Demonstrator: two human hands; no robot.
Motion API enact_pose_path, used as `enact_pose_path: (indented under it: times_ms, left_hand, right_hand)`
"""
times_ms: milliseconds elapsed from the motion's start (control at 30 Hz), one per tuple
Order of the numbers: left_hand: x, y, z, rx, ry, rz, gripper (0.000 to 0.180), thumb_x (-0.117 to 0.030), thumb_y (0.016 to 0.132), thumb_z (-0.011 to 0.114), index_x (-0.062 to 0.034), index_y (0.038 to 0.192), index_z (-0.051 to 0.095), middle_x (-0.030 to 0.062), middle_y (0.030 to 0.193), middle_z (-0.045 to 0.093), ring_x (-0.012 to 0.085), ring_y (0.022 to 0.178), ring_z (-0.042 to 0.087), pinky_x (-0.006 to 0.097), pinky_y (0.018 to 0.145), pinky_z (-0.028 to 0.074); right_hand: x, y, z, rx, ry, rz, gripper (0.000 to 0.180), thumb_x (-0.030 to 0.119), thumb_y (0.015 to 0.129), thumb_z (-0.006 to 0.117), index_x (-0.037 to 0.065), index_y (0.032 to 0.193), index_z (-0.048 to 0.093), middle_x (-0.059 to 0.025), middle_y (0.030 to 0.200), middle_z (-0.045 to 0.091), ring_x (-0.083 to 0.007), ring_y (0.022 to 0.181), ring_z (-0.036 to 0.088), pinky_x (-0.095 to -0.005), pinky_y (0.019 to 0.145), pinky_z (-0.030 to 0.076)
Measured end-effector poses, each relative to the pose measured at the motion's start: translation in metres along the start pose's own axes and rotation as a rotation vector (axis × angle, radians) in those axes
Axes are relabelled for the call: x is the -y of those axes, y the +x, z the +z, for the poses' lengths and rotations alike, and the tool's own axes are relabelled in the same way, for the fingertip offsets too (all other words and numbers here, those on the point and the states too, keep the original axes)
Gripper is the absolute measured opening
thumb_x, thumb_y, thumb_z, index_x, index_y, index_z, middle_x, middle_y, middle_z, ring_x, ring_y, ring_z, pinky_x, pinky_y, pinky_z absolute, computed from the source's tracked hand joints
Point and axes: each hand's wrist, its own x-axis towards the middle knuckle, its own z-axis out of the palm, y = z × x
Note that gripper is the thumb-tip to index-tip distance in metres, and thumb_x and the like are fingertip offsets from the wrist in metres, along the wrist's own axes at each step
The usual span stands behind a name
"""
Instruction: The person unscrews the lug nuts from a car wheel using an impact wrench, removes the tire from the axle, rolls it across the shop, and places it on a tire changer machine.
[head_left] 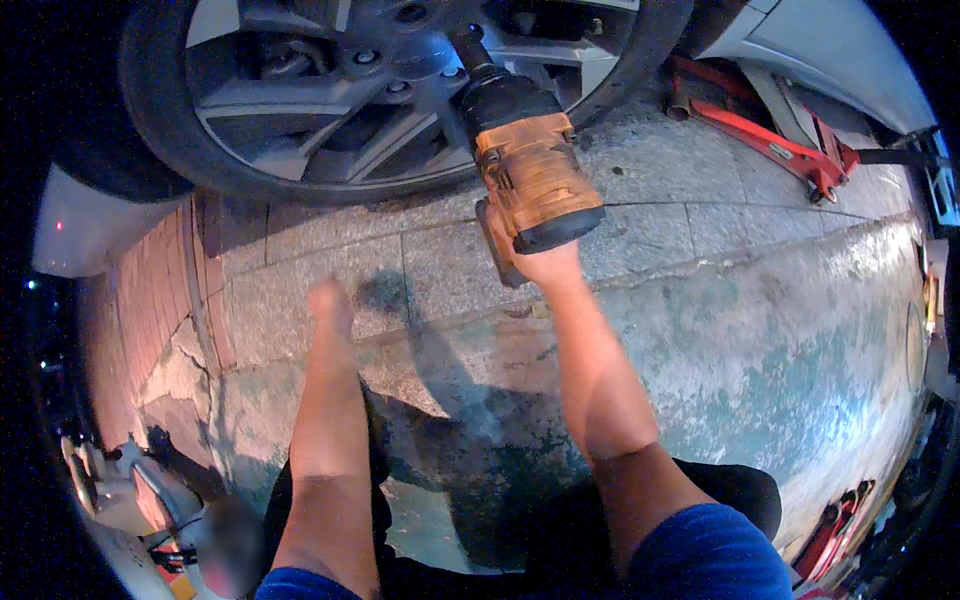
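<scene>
1. The right hand (545,262) is clamped around the handle of an orange-and-black impact wrench (520,150). The fingers are mostly hidden behind the tool body, so only the back of the grip shows.
2. The wrench reaches up and away from that grip. Its black nose and socket (468,45) sit against the hub of a car wheel (330,100), just beside two lug nuts (380,72) that lie a little to the left of the socket.
3. The left hand (330,305) holds nothing. It hangs out over the stone paving (700,330), well to the left of the wrench and lower, with the fingers seemingly drawn together; whether they are curled or flat cannot be told.
4. Handling, as a judgement: the wrench looks heavy and front-loaded, stiff all through, with a worn, dusty casing that may be slick. The handle below the body is the place to hold it. A second hand under the orange housing would steady the nose against kick.
5. The wheel is rigid metal spokes within a rubber tyre and will not give.
6. To the right of the grip and farther off, a red floor jack (780,145) lies under the car's edge.
</scene>
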Motion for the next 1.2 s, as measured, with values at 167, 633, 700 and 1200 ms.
enact_pose_path:
  times_ms: [167, 633, 700, 1200]
  left_hand:
    - [-0.239, -0.143, 0.093, 0.568, -0.340, 0.145, 0.033, -0.031, 0.088, 0.052, -0.0010, 0.101, 0.053, 0.0087, 0.091, 0.061, 0.0171, 0.079, 0.057, 0.031, 0.066, 0.045]
    - [-0.345, -0.147, 0.132, 1.110, -0.388, 0.021, 0.032, -0.036, 0.084, 0.059, -0.0042, 0.080, 0.060, 0.0094, 0.076, 0.063, 0.0250, 0.072, 0.062, 0.035, 0.065, 0.051]
    - [-0.338, -0.183, 0.149, 1.077, -0.431, 0.049, 0.026, -0.033, 0.083, 0.062, -0.0065, 0.082, 0.059, 0.0063, 0.075, 0.062, 0.0223, 0.071, 0.062, 0.034, 0.065, 0.051]
    - [-0.327, -0.139, 0.170, 1.303, -0.591, -0.038, 0.028, -0.033, 0.087, 0.056, -0.0063, 0.095, 0.057, 0.0035, 0.077, 0.059, 0.0201, 0.079, 0.058, 0.033, 0.074, 0.048]
  right_hand:
    - [0.004, 0.003, 0.003, -0.007, 0.021, 0.159, 0.030, 0.018, 0.075, 0.062, 0.010, 0.103, 0.062, -0.0110, 0.104, 0.060, -0.0306, 0.098, 0.055, -0.0419, 0.085, 0.042]
    - [0.020, 0.024, 0.012, -0.179, 0.923, 0.467, 0.036, 0.012, 0.069, 0.069, 0.004, 0.102, 0.058, -0.0082, 0.099, 0.064, -0.0191, 0.092, 0.059, -0.0319, 0.083, 0.045]
    - [0.006, 0.010, -0.010, -0.180, 0.649, 0.339, 0.047, 0.015, 0.070, 0.070, 0.003, 0.111, 0.052, -0.0104, 0.104, 0.062, -0.0176, 0.097, 0.058, -0.0315, 0.085, 0.045]
    - [-0.001, 0.005, -0.010, -0.179, 0.367, 0.439, 0.051, 0.023, 0.065, 0.071, 0.000, 0.106, 0.051, -0.0235, 0.089, 0.061, -0.0380, 0.087, 0.059, -0.0392, 0.075, 0.047]
